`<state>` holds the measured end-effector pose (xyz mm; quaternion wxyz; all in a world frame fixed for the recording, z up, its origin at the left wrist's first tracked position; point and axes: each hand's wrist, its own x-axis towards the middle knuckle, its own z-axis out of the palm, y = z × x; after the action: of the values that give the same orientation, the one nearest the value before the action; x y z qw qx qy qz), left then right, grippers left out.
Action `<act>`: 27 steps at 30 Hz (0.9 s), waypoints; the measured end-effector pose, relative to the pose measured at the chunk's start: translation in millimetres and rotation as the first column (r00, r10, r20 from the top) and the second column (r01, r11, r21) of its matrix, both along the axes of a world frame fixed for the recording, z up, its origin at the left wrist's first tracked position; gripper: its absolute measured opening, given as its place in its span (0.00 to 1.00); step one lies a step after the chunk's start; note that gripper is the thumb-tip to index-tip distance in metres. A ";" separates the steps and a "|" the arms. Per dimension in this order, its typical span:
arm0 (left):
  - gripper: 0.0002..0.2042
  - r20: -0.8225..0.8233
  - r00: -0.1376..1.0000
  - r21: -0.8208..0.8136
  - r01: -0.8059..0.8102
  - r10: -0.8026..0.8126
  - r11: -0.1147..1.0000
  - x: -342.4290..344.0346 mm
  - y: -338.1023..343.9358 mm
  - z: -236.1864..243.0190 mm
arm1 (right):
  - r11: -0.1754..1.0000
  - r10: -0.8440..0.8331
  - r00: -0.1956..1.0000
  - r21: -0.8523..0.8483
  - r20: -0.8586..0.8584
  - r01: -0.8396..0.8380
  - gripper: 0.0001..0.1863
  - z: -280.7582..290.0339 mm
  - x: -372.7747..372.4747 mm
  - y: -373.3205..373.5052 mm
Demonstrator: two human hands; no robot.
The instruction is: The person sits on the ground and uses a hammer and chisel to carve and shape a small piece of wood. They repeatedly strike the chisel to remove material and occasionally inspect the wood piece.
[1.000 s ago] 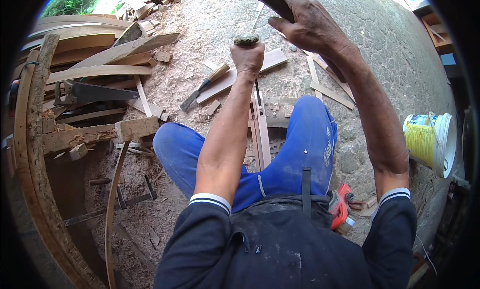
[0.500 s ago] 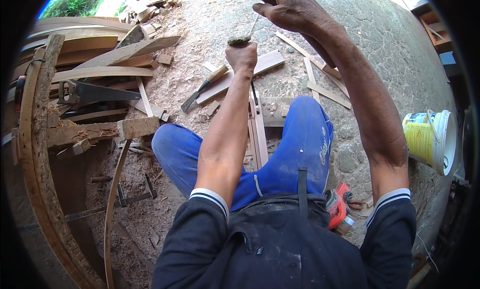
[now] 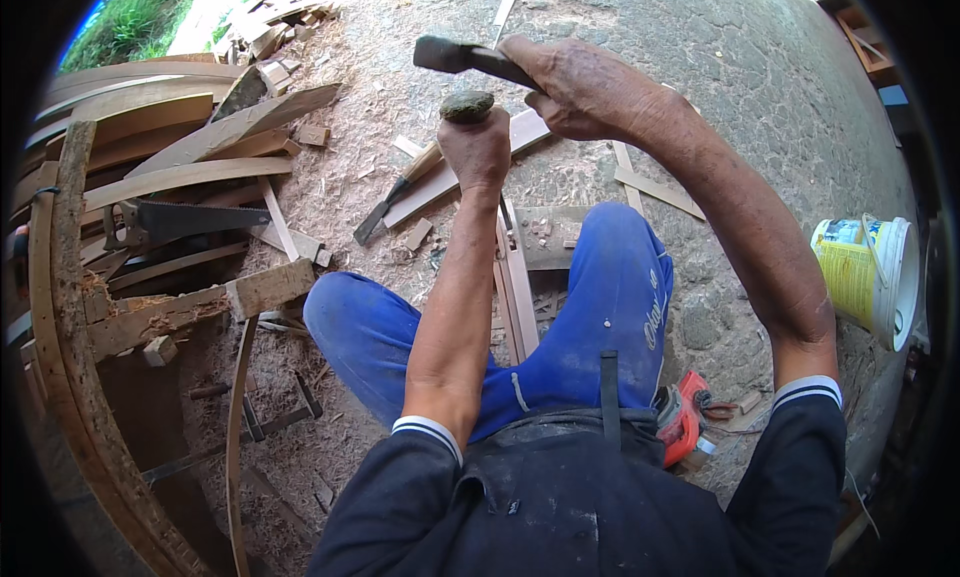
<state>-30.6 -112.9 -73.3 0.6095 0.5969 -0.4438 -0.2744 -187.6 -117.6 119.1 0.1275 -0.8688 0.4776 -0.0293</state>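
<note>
My left hand (image 3: pixel 474 155) is wrapped round an upright chisel, its worn, flattened handle end (image 3: pixel 467 106) sticking out above the fist. The fist and forearm hide the blade. To its upper right, my right hand (image 3: pixel 580 87) grips a hammer (image 3: pixel 442 55) by the handle. The dark hammer head hangs above and slightly left of the handle end, apart from it. Beneath the left hand, narrow wooden pieces (image 3: pixel 515 287) run between my knees. A second chisel (image 3: pixel 395 195) with a wooden handle lies beside a pale plank (image 3: pixel 432 190), left of the left forearm.
Curved boards (image 3: pixel 150 107) and a handsaw (image 3: pixel 200 220) lie at the left, behind a rough timber frame (image 3: pixel 70 277). A yellow-and-white bucket (image 3: pixel 860 272) lies tipped at the right. A red power tool (image 3: pixel 683 417) sits by my right thigh. Wood chips and offcuts litter the ground.
My right hand has brought the hammer down and to the left, toward the chisel's handle end. The left hand keeps its grip, slightly lower in the picture. The view has shifted a little.
</note>
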 end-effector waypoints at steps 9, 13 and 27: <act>0.06 -0.021 0.999 0.425 -0.030 0.043 0.905 6.5 -46.2 8.6 | 0.999 -0.025 1.000 0.038 0.017 0.024 0.19 -10.2 5.4 -37.6; 0.06 0.074 0.996 0.079 -0.046 0.040 0.996 -4.1 -6.3 19.4 | 0.988 0.114 0.988 0.116 -0.104 -0.102 0.19 -17.8 4.7 -29.0; 0.07 -0.487 0.861 0.595 0.452 -0.149 0.664 31.4 -70.3 -28.3 | 0.823 -0.549 0.734 0.410 0.399 0.393 0.31 -94.4 -67.5 102.9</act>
<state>0.9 -183.2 -101.6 0.3629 0.6278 -0.2695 -0.6337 -255.1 -14.7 24.7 0.3647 -0.6491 0.6328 -0.2125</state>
